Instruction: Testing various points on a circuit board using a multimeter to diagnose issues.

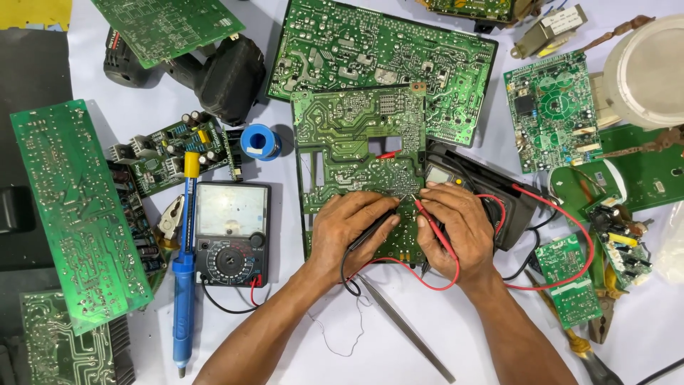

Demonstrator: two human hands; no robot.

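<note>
Two thin probes: left hand [350, 235] pinches black [370, 234], right hand [456, 232] red [433, 227], tips on the stiff, fragile board [349, 142] beneath; hold its edges.

Two hands [356, 232] [459, 228]. Two probes: one black [370, 232], one red [434, 232]. Two multimeters [231, 232] [491, 196]. One blue desoldering pump [184, 285]. One solder spool [260, 141]. One tweezers [406, 328]. Roughly eleven green circuit boards, the central one [356, 142] included.
</note>
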